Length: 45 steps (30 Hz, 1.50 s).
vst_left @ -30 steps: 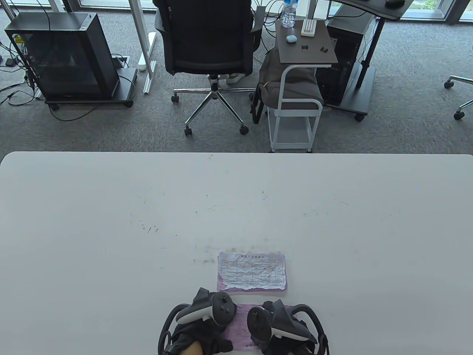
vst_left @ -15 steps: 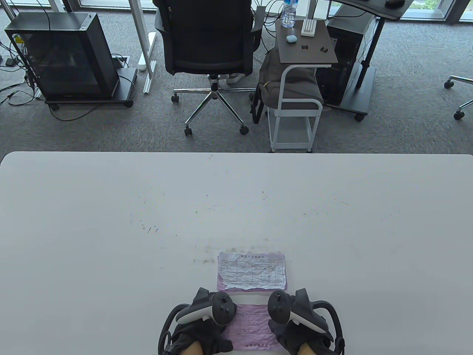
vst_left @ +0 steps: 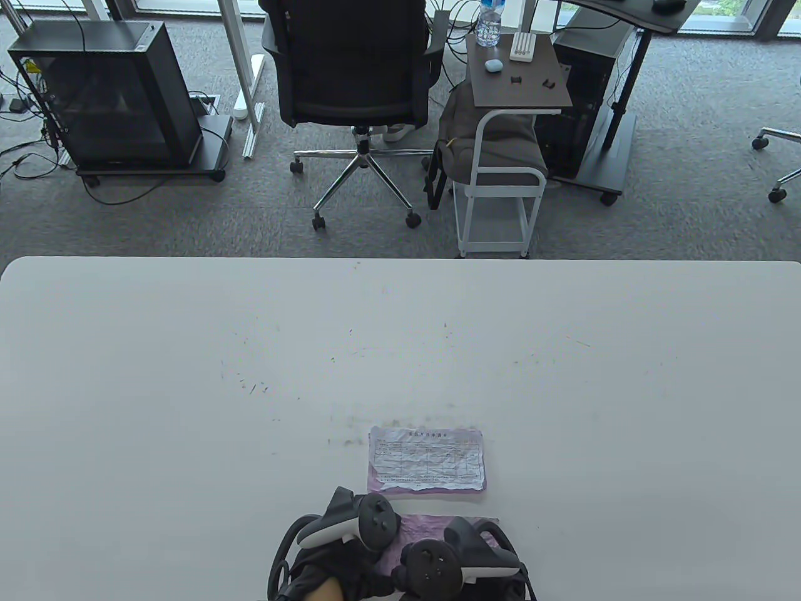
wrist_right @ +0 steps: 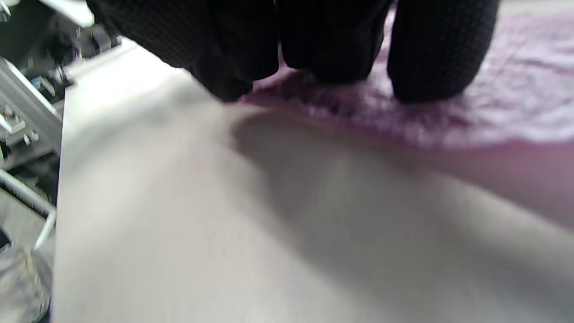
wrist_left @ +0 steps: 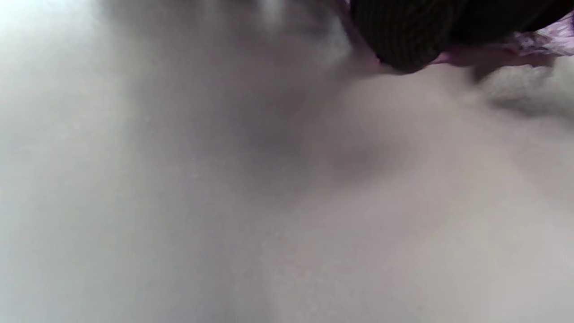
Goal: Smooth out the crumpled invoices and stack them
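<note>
A crumpled pink invoice (vst_left: 420, 529) lies at the table's near edge, mostly hidden under both hands. My left hand (vst_left: 353, 551) rests on its left part; the left wrist view shows a gloved fingertip (wrist_left: 403, 40) down on the pink paper (wrist_left: 538, 38). My right hand (vst_left: 450, 563) lies on its right part; in the right wrist view its fingertips (wrist_right: 430, 67) press on the wrinkled pink sheet (wrist_right: 506, 103). Just beyond the hands lies a flattened stack: a white printed invoice (vst_left: 427, 457) on top of a pink sheet.
The white table (vst_left: 188, 407) stretches wide to both sides and beyond the stack. Past its far edge stand an office chair (vst_left: 353, 69), a small side table on a white frame (vst_left: 516, 81) and a black computer case (vst_left: 112, 94).
My right hand swept right across the pink invoice, then came back left and nearer the table's near edge. My left hand has stayed put. The stack has not moved.
</note>
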Each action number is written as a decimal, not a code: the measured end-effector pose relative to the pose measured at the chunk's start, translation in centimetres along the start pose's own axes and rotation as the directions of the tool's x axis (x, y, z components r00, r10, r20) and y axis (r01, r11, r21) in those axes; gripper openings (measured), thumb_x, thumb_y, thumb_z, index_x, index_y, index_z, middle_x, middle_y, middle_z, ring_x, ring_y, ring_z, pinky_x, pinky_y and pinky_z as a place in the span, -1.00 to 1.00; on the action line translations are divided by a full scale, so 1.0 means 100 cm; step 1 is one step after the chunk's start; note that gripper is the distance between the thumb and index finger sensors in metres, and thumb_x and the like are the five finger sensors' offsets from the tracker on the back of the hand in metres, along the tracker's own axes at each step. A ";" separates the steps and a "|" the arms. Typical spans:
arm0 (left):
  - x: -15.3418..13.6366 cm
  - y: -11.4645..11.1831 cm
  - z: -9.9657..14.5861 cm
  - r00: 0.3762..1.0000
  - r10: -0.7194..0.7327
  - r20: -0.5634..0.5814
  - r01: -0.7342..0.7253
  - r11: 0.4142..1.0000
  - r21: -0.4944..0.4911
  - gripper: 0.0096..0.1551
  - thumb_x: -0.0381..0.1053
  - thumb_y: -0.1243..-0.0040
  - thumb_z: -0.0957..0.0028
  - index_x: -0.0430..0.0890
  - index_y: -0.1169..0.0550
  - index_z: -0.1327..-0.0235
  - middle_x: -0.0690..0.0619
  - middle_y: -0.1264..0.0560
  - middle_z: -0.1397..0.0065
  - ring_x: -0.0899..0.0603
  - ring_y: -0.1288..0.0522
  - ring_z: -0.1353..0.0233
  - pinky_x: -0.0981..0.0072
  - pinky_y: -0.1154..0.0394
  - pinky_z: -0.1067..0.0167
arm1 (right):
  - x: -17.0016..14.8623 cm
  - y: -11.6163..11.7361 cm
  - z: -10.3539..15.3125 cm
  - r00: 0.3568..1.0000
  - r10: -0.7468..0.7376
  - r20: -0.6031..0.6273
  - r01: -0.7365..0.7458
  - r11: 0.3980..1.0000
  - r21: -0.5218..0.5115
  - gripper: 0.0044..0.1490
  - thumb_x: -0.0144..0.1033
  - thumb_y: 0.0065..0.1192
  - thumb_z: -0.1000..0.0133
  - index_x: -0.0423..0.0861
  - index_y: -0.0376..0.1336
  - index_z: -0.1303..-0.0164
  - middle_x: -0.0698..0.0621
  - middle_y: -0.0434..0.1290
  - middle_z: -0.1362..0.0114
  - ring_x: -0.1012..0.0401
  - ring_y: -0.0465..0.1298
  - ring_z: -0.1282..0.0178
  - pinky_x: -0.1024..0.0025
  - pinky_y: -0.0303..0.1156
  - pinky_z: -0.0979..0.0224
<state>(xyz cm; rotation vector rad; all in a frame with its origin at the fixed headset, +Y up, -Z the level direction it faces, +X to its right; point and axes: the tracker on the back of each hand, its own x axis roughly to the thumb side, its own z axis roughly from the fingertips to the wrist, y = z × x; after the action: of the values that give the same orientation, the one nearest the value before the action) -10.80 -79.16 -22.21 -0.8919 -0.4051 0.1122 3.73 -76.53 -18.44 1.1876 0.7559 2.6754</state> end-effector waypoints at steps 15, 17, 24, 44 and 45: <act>0.000 0.001 0.000 1.000 0.002 -0.001 -0.002 1.000 0.001 0.03 0.15 -0.17 -0.17 0.08 0.25 -0.53 -0.21 0.55 -0.45 -0.57 0.55 -0.42 -0.48 0.23 -0.27 | -0.046 -0.008 0.018 0.947 -0.204 -0.247 0.219 0.975 0.034 -0.51 0.04 0.13 -0.25 -0.07 0.41 -0.14 -0.14 0.48 -0.28 -0.02 0.54 -0.10 -0.05 0.55 -0.12; 0.000 0.001 0.000 1.000 0.003 0.000 -0.003 1.000 0.002 0.03 0.15 -0.17 -0.17 0.08 0.25 -0.53 -0.21 0.55 -0.45 -0.57 0.55 -0.41 -0.48 0.24 -0.27 | -0.050 -0.008 0.021 0.941 -0.218 -0.259 0.235 0.971 0.036 -0.51 0.05 0.13 -0.25 -0.07 0.41 -0.13 -0.14 0.49 -0.26 -0.01 0.55 -0.08 -0.05 0.56 -0.11; 0.000 0.001 0.000 1.000 0.003 0.001 -0.003 1.000 0.002 0.03 0.15 -0.18 -0.17 0.08 0.25 -0.53 -0.21 0.55 -0.45 -0.57 0.55 -0.41 -0.48 0.24 -0.27 | -0.059 -0.021 0.037 0.939 -0.253 -0.233 0.170 0.931 -0.324 -0.46 0.03 0.15 -0.23 -0.13 0.40 -0.16 -0.22 0.48 -0.30 -0.06 0.54 -0.10 -0.08 0.57 -0.07; 0.001 0.001 0.001 1.000 0.000 0.002 0.000 1.000 0.003 0.03 0.15 -0.17 -0.17 0.08 0.25 -0.53 -0.21 0.55 -0.45 -0.57 0.55 -0.42 -0.48 0.23 -0.28 | -0.055 -0.009 0.021 0.841 -0.102 -0.531 0.081 0.995 -0.062 -0.24 0.03 0.10 -0.26 -0.17 0.04 -0.52 -0.30 0.15 -0.51 -0.12 0.32 -0.31 -0.06 0.51 -0.15; 0.001 0.001 0.001 1.000 0.000 0.002 0.000 1.000 0.004 0.03 0.15 -0.17 -0.18 0.08 0.25 -0.53 -0.21 0.55 -0.45 -0.58 0.55 -0.42 -0.48 0.23 -0.28 | -0.061 -0.011 0.027 0.813 -0.150 -0.562 0.128 0.989 -0.078 -0.24 0.02 0.11 -0.26 -0.18 0.06 -0.52 -0.31 0.16 -0.50 -0.13 0.32 -0.31 -0.06 0.50 -0.15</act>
<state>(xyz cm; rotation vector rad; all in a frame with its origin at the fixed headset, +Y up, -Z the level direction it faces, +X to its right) -10.77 -79.07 -22.21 -0.8877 -0.4066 0.1135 9.75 -76.32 -21.47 0.2795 0.8133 2.9092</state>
